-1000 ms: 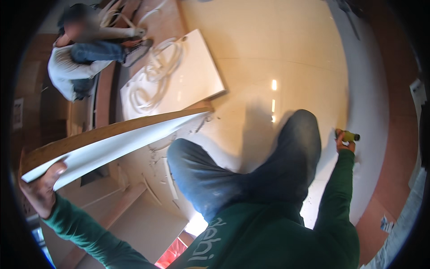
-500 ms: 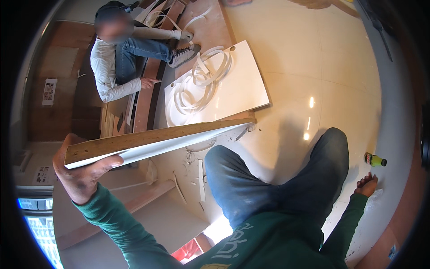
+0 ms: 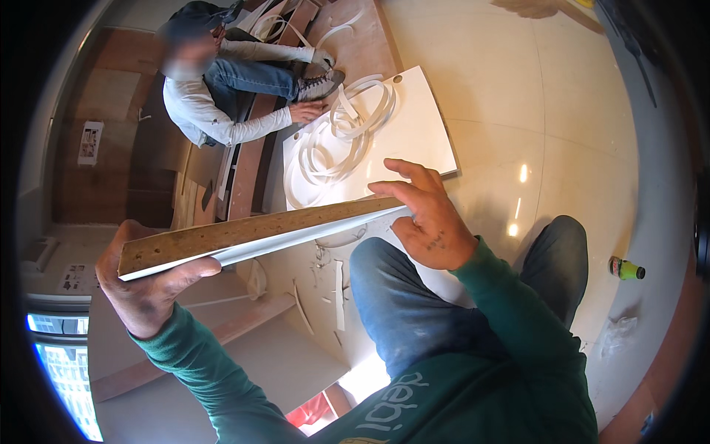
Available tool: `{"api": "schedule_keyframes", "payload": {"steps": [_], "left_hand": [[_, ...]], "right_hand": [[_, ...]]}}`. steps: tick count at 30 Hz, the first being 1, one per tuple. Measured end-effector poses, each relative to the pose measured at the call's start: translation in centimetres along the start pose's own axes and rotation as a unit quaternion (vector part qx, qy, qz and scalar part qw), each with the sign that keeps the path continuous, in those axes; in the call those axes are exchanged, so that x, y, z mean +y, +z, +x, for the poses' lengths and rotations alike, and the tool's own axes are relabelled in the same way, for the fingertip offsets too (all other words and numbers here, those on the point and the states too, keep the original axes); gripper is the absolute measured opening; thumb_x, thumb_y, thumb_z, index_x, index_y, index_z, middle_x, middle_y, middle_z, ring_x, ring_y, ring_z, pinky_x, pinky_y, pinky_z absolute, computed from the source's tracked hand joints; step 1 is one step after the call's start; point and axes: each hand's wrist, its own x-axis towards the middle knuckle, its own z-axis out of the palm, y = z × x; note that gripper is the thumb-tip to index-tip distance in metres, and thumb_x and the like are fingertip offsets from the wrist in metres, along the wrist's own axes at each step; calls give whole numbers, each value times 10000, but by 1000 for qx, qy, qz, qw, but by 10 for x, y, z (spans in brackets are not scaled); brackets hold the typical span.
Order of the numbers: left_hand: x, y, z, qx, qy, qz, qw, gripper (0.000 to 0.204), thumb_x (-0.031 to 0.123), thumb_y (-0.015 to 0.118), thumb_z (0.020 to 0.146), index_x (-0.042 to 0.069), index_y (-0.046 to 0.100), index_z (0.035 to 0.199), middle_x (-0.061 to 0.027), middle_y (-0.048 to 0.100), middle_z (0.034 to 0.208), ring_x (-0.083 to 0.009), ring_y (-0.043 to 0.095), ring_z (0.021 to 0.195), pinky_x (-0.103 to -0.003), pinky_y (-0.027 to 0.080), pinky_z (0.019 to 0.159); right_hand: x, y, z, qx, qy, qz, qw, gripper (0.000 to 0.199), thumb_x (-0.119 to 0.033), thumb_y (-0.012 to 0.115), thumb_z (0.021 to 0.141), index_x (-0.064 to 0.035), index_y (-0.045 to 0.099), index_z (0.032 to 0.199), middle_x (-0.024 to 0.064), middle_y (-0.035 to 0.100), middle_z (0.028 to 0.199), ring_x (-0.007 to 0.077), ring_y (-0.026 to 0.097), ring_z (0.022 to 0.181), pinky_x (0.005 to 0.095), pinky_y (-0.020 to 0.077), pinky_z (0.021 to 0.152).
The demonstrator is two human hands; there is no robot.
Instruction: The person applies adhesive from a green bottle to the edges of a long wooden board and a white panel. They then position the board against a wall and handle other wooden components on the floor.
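Observation:
My left hand (image 3: 154, 294) is wrapped round the near left end of a white-faced chipboard panel (image 3: 255, 234), thumb on the white face. The panel is tilted, its raw brown edge facing up. At the panel's far right end is my right hand (image 3: 435, 222), fingers spread and thumb apart, close around the edge; whether the fingertips touch it is hard to make out. Just beyond lies a white board (image 3: 421, 126) with coils of white edge-banding strip (image 3: 356, 122) on it.
A co-worker (image 3: 214, 103) in a white long-sleeved top sits at the far left, one hand beside the coils. Offcut strips (image 3: 339, 296) lie on the floor near my knee. At the right are a small green bottle (image 3: 627, 268) and a crumpled clear plastic bag (image 3: 618, 334).
My right hand has come from beside the green bottle up to the panel's far end. My left hand still holds the panel. The co-worker's near hand has moved toward the coils.

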Motion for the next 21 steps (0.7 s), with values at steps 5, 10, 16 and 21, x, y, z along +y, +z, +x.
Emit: {"api": "schedule_keyframes", "payload": {"steps": [5, 10, 16, 21], "left_hand": [[-10, 4, -3, 37, 27, 22, 999, 770, 549, 970, 452, 16, 621, 884, -50, 700, 687, -119, 670, 611, -232, 522, 574], [-38, 6, -15, 107, 124, 83, 983, 1021, 592, 937, 457, 3, 507, 1172, -79, 705, 782, -149, 689, 639, -246, 567, 600], [-46, 7, -11, 76, 132, 76, 985, 1138, 611, 913, 476, 39, 396, 1313, -90, 685, 841, -164, 701, 668, -261, 585, 602], [-44, 5, -9, 84, 158, 86, 980, 1125, 584, 923, 481, 25, 402, 1307, -86, 684, 830, -165, 704, 676, -263, 583, 606]], "right_hand": [[2, 14, 9, -19, 0, 29, 999, 473, 30, 555, 732, -67, 698, 1172, 210, 516, 1399, 420, 460, 1269, 462, 398, 1087], [2, 16, 14, -42, 12, 43, 998, 447, 31, 545, 745, -77, 717, 1144, 198, 528, 1392, 416, 480, 1260, 462, 395, 1096], [-6, 9, 22, -63, 11, 92, 994, 454, 23, 526, 769, -79, 705, 1173, 181, 535, 1409, 375, 486, 1286, 442, 409, 1089], [-20, -8, 28, -121, 46, 251, 959, 478, 28, 498, 756, -37, 688, 1190, 175, 561, 1402, 277, 478, 1349, 392, 409, 1082]]}}
